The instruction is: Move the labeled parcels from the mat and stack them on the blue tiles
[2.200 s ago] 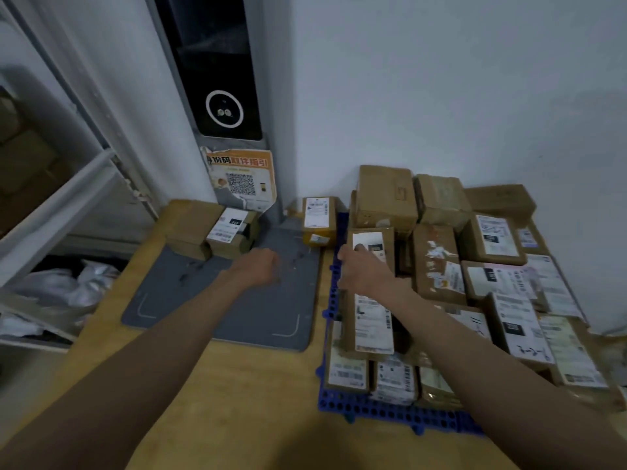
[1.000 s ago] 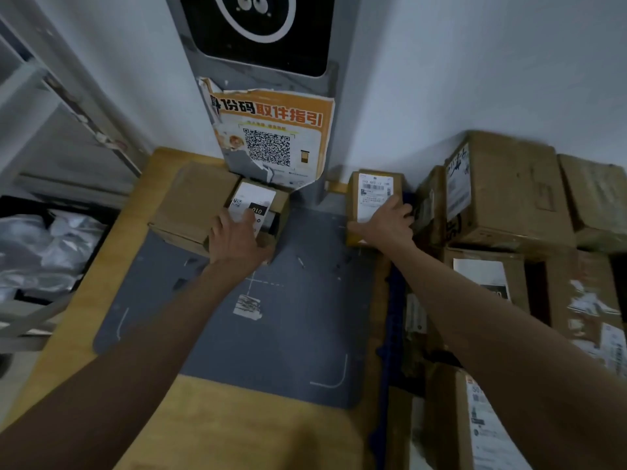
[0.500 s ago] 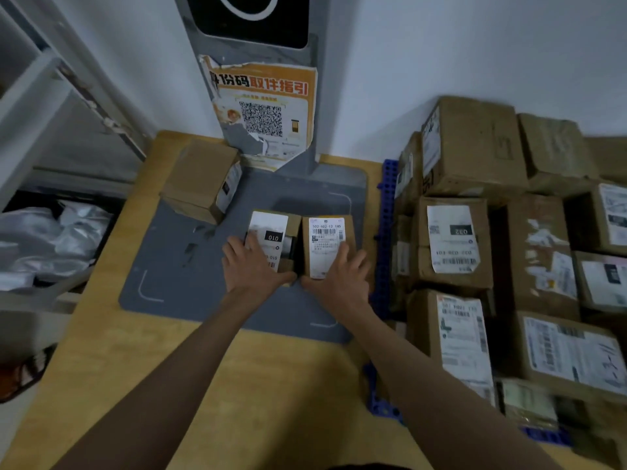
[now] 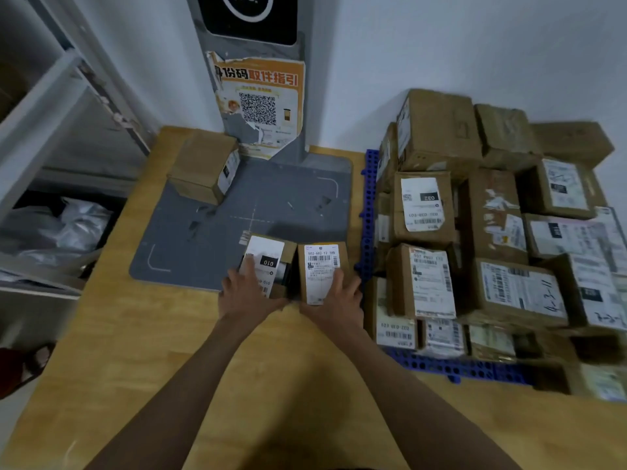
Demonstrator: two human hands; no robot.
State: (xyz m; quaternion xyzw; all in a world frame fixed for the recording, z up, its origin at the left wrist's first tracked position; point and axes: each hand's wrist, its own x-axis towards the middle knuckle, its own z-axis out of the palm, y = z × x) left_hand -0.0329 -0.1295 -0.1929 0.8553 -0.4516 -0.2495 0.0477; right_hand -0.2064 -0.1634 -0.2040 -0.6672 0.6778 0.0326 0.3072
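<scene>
Two small cardboard parcels with white labels sit side by side at the near edge of the grey mat [image 4: 210, 239]. My left hand [image 4: 249, 290] lies on the left parcel [image 4: 271, 257], the one marked 010. My right hand [image 4: 336, 296] grips the right parcel [image 4: 322, 266] from its near end. A third, larger parcel [image 4: 203, 167] stands at the mat's far left corner. To the right, blue tiles [image 4: 368, 212] carry a dense stack of labeled parcels [image 4: 492, 239].
A grey kiosk post [image 4: 258, 79] with an orange QR poster rises behind the mat. A metal shelf [image 4: 51, 106] with plastic bags stands at the left. The wooden tabletop [image 4: 135, 351] extends toward me. A white wall closes the back.
Both hands reached to the back of the mat, took one small parcel each, and dragged them toward me to the mat's near edge. The camera view rose slightly.
</scene>
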